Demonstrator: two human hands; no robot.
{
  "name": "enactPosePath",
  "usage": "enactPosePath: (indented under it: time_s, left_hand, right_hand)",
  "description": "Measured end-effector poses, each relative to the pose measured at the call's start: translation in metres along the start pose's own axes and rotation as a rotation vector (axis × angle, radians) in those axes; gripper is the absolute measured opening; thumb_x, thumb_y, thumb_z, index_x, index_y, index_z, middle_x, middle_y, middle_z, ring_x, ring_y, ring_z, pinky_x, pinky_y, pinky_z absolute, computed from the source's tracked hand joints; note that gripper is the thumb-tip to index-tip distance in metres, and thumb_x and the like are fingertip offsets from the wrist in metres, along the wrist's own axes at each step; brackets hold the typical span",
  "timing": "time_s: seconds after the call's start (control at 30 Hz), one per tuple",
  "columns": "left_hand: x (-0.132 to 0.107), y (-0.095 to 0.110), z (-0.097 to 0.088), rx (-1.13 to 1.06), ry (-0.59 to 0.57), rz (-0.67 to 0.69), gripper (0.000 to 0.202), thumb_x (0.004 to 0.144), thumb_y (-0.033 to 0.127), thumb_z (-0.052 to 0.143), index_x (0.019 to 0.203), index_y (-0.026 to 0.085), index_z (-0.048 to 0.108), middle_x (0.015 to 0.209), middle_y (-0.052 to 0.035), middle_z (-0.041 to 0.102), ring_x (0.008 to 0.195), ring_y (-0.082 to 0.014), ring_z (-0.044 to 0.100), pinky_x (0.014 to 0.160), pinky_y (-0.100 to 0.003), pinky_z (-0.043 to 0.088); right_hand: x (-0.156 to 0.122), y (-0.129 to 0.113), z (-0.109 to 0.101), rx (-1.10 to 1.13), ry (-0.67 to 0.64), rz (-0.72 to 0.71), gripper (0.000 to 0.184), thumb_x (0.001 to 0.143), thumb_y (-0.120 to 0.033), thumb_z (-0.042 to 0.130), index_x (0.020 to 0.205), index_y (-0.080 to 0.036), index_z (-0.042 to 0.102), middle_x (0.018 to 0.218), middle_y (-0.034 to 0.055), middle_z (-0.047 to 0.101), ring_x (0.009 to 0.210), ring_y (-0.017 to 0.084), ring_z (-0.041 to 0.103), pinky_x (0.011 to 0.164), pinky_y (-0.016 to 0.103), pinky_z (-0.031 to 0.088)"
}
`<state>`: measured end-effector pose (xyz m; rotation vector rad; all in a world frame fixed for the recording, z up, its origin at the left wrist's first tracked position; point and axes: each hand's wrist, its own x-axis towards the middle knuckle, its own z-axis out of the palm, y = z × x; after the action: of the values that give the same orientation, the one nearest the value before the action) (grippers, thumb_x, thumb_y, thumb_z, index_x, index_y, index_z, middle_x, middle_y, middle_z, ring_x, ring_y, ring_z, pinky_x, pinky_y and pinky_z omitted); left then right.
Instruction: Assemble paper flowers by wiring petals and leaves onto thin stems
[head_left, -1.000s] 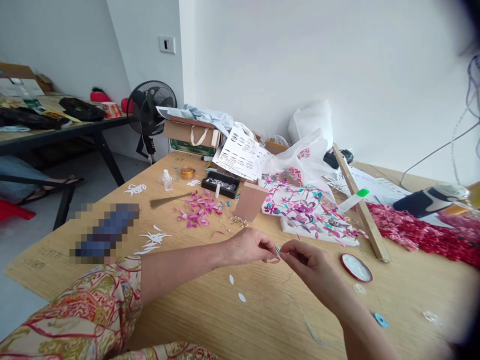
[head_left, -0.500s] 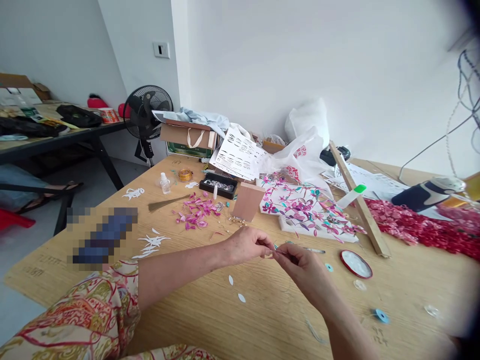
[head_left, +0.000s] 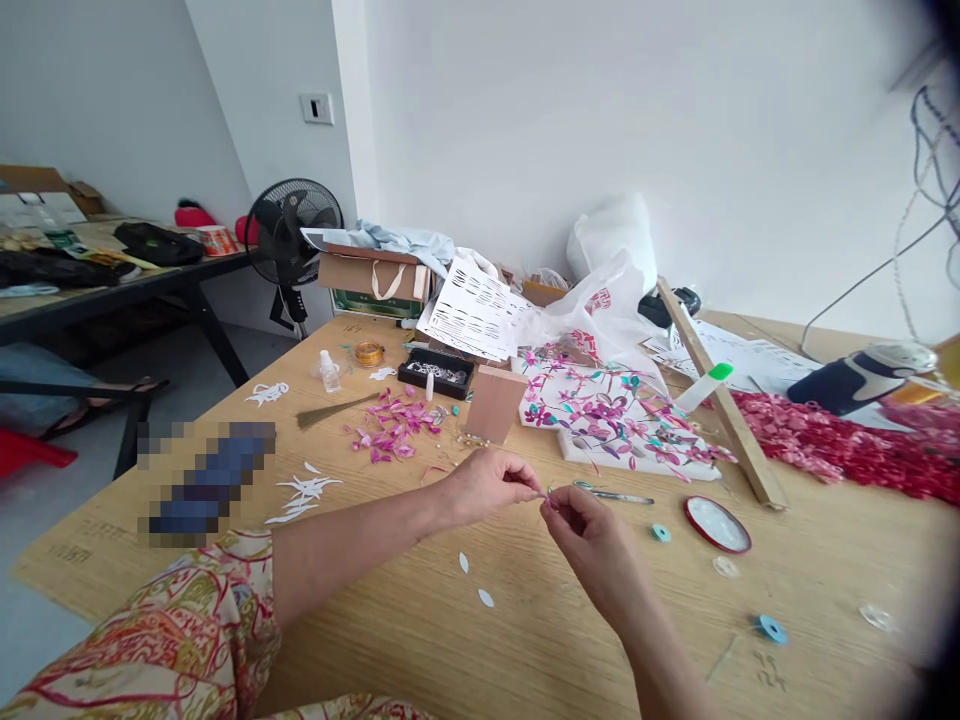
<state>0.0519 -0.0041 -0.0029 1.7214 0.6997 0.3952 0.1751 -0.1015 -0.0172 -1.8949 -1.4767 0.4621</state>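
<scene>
Pinches a tiny pink-and-green piece (head_left: 550, 497), too small to identify, between two sets of fingertips just above a wood-grained tabletop (head_left: 405, 640). Closes thumb and forefinger of the left hand (head_left: 487, 490) to a fine point, with the remaining fingers curled in; bends the right hand (head_left: 589, 520) into a similar tight pinch just beside it.

Wears a loose sleeve (head_left: 172, 610) of swirling red and gold print on the left arm. Scattered below the wrists: two flat white leaf shapes (head_left: 486, 598) with pointed ends. Heaped past the left forearm: soft pink petals (head_left: 397, 430), too many to count, and, farther left, thin curved white strips (head_left: 304, 490), overlapping in a fan.

Stood upright beyond the hands: one smooth rectangular wooden block (head_left: 495, 402). Laid to its right: two white foam-like slabs (head_left: 592, 455) bearing wiry sprays (head_left: 598, 408) of magenta and teal. Counted near the right hand and forearm: one slender pen-like tool (head_left: 626, 497), two round blue spools (head_left: 771, 629) and one red-rimmed dish (head_left: 688, 515). Angled farther right: one squared wooden stick (head_left: 737, 435), beside a ruffled red-and-pink heap (head_left: 847, 440). Placed beyond the petals: one small clear bottle (head_left: 329, 372) and one black rectangular tray (head_left: 442, 388).
</scene>
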Motion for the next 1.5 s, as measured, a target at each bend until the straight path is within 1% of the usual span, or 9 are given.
enactPosePath:
  time_s: [0.1, 0.17, 0.3, 0.5, 0.73, 0.97, 1.2, 1.33, 1.5]
  left_hand:
    - [0.0, 0.003, -0.001, 0.027, -0.014, -0.028, 0.012, 0.068, 0.019, 0.057, 0.075, 0.012, 0.064, 0.07, 0.0001, 0.062, 0.067, -0.0099, 0.053, 0.063, -0.02, 0.039]
    - [0.001, 0.004, -0.003, 0.045, -0.024, -0.022, 0.012, 0.068, 0.019, 0.057, 0.075, 0.012, 0.064, 0.07, 0.0001, 0.062, 0.067, -0.01, 0.052, 0.062, -0.019, 0.039]
    - [0.0, 0.002, -0.004, 0.098, -0.042, 0.021, 0.014, 0.069, 0.021, 0.056, 0.077, 0.013, 0.065, 0.071, -0.0005, 0.063, 0.068, -0.0105, 0.053, 0.061, -0.019, 0.039]
    - [-0.002, 0.001, -0.004, 0.164, -0.04, 0.08, 0.015, 0.069, 0.019, 0.055, 0.079, 0.013, 0.065, 0.074, -0.001, 0.064, 0.069, -0.0105, 0.054, 0.061, -0.018, 0.039]
    - [-0.001, 0.004, -0.005, 0.251, -0.07, 0.058, 0.015, 0.068, 0.016, 0.055, 0.078, 0.013, 0.066, 0.069, 0.0005, 0.064, 0.065, -0.0094, 0.053, 0.057, -0.017, 0.037]
    - [0.0, 0.003, -0.004, 0.349, -0.01, 0.124, 0.013, 0.069, 0.02, 0.056, 0.075, 0.015, 0.066, 0.066, 0.0021, 0.063, 0.061, -0.0081, 0.052, 0.055, -0.017, 0.035]
    - [0.001, -0.001, -0.006, 0.398, -0.015, 0.133, 0.013, 0.07, 0.02, 0.056, 0.075, 0.017, 0.067, 0.068, 0.0018, 0.064, 0.064, -0.009, 0.053, 0.056, -0.017, 0.034]
    - [0.001, -0.003, -0.009, 0.339, -0.07, 0.14, 0.012, 0.07, 0.02, 0.056, 0.075, 0.016, 0.066, 0.067, 0.0022, 0.062, 0.065, -0.0091, 0.052, 0.057, -0.017, 0.034]
    - [-0.003, -0.002, -0.013, 0.1, -0.179, 0.089, 0.01, 0.067, 0.02, 0.057, 0.071, 0.014, 0.064, 0.06, 0.0035, 0.055, 0.059, -0.0075, 0.046, 0.054, -0.018, 0.032]
  right_hand:
    - [-0.001, -0.004, -0.003, -0.245, 0.077, -0.111, 0.017, 0.078, -0.027, 0.043, 0.066, -0.019, 0.05, 0.064, -0.0001, 0.051, 0.055, 0.013, 0.047, 0.05, 0.023, 0.032]
    - [-0.002, -0.007, -0.006, -0.309, 0.08, -0.138, 0.015, 0.079, -0.027, 0.042, 0.071, -0.019, 0.052, 0.067, 0.0007, 0.052, 0.056, 0.013, 0.049, 0.051, 0.024, 0.033]
    - [-0.002, -0.009, -0.013, -0.256, 0.025, -0.133, 0.015, 0.079, -0.031, 0.046, 0.081, -0.019, 0.055, 0.059, -0.0015, 0.05, 0.052, 0.013, 0.048, 0.049, 0.023, 0.034]
    - [0.004, -0.016, -0.02, -0.206, -0.043, -0.107, 0.02, 0.078, -0.031, 0.046, 0.068, -0.019, 0.058, 0.059, 0.0007, 0.054, 0.054, 0.014, 0.049, 0.048, 0.022, 0.033]
    - [0.007, -0.018, -0.018, -0.218, -0.093, -0.104, 0.022, 0.077, -0.028, 0.045, 0.062, -0.019, 0.058, 0.056, 0.0007, 0.056, 0.051, 0.013, 0.049, 0.046, 0.021, 0.032]
    - [0.007, -0.014, -0.014, -0.204, -0.066, -0.081, 0.021, 0.076, -0.028, 0.044, 0.063, -0.019, 0.058, 0.056, 0.001, 0.058, 0.051, 0.014, 0.05, 0.045, 0.022, 0.032]
    - [0.008, -0.013, -0.011, -0.217, -0.064, -0.106, 0.021, 0.076, -0.028, 0.043, 0.062, -0.019, 0.057, 0.056, 0.0012, 0.057, 0.05, 0.014, 0.049, 0.046, 0.022, 0.032]
    - [0.009, -0.017, -0.019, -0.176, -0.148, -0.141, 0.02, 0.077, -0.029, 0.043, 0.066, -0.019, 0.057, 0.055, 0.0001, 0.055, 0.05, 0.013, 0.047, 0.047, 0.023, 0.032]
    - [0.017, -0.014, -0.034, -0.01, -0.243, -0.145, 0.021, 0.078, -0.031, 0.045, 0.064, -0.019, 0.055, 0.056, -0.0023, 0.05, 0.052, 0.011, 0.042, 0.048, 0.022, 0.03]
